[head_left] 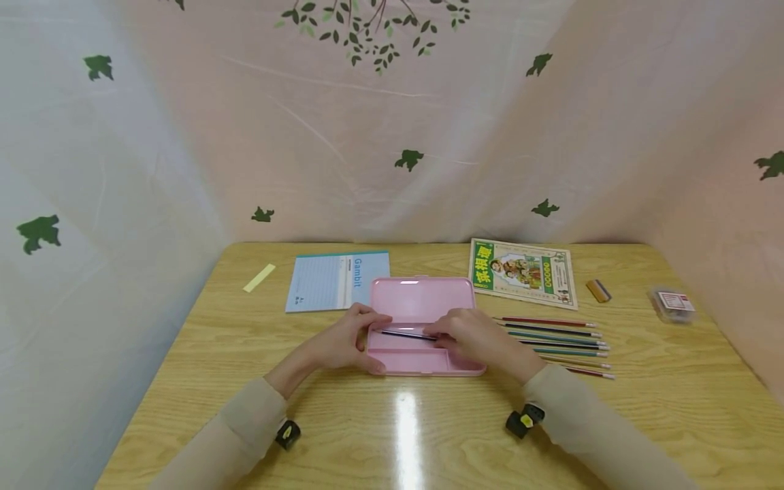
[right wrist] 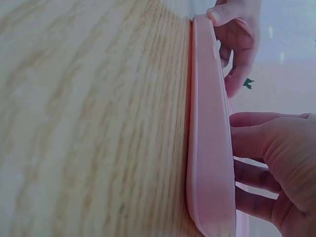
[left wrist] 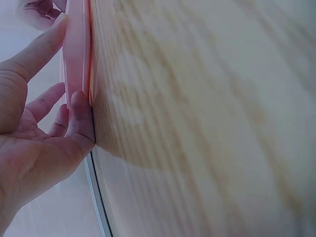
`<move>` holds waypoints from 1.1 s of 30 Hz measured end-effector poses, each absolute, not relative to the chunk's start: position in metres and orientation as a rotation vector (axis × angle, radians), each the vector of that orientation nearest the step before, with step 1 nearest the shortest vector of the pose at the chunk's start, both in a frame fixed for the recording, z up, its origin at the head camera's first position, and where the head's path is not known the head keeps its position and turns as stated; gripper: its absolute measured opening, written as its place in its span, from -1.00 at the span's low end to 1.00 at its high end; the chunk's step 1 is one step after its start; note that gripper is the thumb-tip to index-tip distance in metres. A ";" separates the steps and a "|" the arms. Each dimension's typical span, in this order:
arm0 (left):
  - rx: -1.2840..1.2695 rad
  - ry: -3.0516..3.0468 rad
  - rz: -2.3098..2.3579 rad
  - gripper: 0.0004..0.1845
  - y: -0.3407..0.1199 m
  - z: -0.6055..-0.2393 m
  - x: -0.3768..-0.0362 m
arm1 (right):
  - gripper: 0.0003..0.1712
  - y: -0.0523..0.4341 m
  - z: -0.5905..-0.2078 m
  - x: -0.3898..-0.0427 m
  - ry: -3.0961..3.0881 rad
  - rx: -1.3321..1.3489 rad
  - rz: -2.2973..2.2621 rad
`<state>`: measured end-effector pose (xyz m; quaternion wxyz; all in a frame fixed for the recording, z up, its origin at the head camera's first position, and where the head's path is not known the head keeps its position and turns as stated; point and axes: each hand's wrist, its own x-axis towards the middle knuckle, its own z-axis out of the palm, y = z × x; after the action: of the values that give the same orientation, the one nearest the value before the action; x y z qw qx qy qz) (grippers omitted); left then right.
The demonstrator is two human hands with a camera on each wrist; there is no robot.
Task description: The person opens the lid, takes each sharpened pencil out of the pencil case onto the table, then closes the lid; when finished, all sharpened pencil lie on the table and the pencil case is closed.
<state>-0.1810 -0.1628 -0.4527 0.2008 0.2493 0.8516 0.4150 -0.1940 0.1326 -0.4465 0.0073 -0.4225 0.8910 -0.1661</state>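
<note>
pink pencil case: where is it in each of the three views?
Head: pink pencil case lies open at table centre, between both hands.
Left wrist: its edge runs down the upper left, against the thumb.
Right wrist: its edge stands right of centre.
Shared landmark: the wooden table.

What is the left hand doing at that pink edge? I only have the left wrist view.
Observer: It steadies the left end of an open pink pencil case on the table.
Operator: Anything inside?
Observer: One dark pencil, held over the tray by the right hand.
Operator: More pencils nearby?
Observer: Yes, a row of pencils lies right of the case, beside the right hand.
</note>
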 end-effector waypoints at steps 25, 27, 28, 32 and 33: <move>0.718 2.356 1.194 -0.08 -0.163 -0.456 -0.184 | -0.67 0.133 -0.450 -0.186 2.895 -1.324 -0.532; 0.717 2.354 1.196 -0.08 -0.163 -0.456 -0.184 | -0.69 0.136 -0.446 -0.184 2.912 -1.345 -0.549; 0.716 2.354 1.196 -0.09 -0.162 -0.455 -0.183 | -0.69 0.138 -0.443 -0.183 2.923 -1.357 -0.551; 0.708 2.360 1.187 -0.10 -0.162 -0.454 -0.182 | -0.62 0.148 -0.429 -0.176 2.943 -1.398 -0.536; 0.708 2.360 1.187 -0.10 -0.162 -0.454 -0.182 | -0.59 0.152 -0.425 -0.175 2.945 -1.407 -0.529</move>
<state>-0.1822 -0.1625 -0.4541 0.2019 0.2536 0.8452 0.4250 -0.1749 0.1515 -0.4253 -0.0825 -0.4242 0.8876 -0.1593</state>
